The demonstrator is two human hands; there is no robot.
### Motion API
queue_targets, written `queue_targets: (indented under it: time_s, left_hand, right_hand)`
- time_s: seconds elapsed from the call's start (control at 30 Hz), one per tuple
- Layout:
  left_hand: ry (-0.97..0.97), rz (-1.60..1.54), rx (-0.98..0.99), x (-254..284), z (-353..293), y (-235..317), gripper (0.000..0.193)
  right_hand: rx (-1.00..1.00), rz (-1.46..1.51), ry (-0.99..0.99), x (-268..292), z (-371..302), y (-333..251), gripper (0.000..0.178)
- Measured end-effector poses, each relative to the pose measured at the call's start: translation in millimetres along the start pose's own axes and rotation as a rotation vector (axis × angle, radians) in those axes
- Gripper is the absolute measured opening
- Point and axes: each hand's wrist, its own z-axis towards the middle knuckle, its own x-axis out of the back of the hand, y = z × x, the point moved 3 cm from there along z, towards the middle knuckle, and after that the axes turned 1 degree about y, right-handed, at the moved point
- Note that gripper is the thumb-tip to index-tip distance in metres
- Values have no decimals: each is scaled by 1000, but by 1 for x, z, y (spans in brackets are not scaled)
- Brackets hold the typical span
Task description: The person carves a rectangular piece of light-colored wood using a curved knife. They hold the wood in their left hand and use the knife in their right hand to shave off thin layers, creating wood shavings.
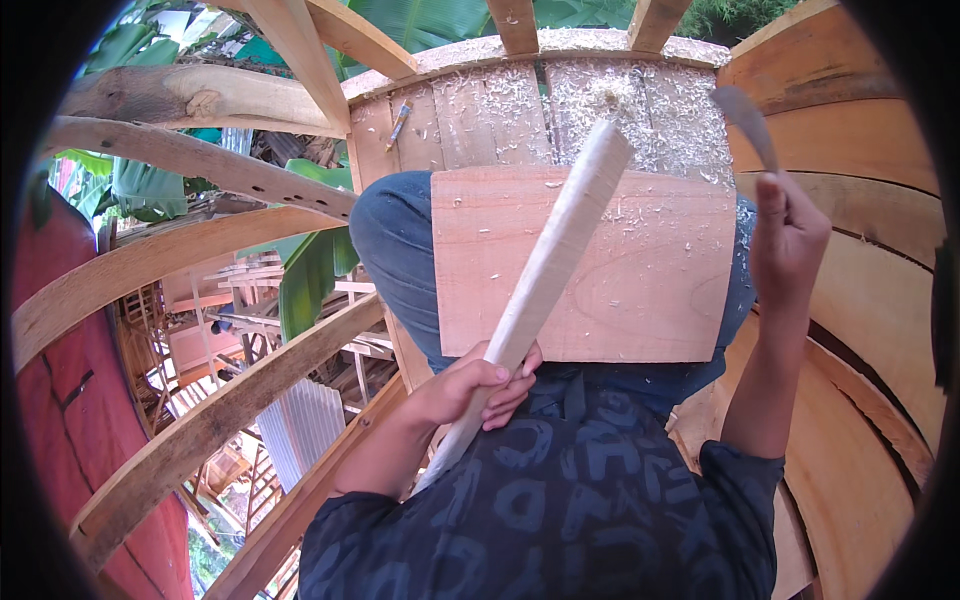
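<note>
My left hand [482, 388] is wrapped round the lower part of a long pale wooden stick [560, 230]. The stick slants up to the right across a flat wooden board [660, 270] that lies over my lap; its lower end runs down against my shirt. At the right, my right hand [788, 235] is raised beside the board, closed round the handle of a knife. The knife's curved blade [748, 122] points up and to the left, apart from the stick. Most of the handle is hidden in my fingers.
Wood shavings [625, 105] cover the planks beyond the board, and a few lie on it. A small marker-like tube [398, 125] rests on the planks at left. Curved timber planking [850, 260] rises close on my right; slatted beams [230, 400] with gaps stand on the left.
</note>
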Motion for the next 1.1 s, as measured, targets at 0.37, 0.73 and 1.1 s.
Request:
queue_targets:
  time_s: [0.37, 0.73, 1.1]
  left_hand:
    - [318, 610, -123, 6, 27, 35, 40]
    - [592, 831, -226, -5, 34, 27, 34]
    - [648, 910, -317, -4, 33, 26, 42]
  right_hand:
    - [57, -205, -379, -65, -65, -12, 51]
    - [269, -544, -472, -66, -51, -15, 54]
    - [326, -589, -378, -71, -48, -8, 56]
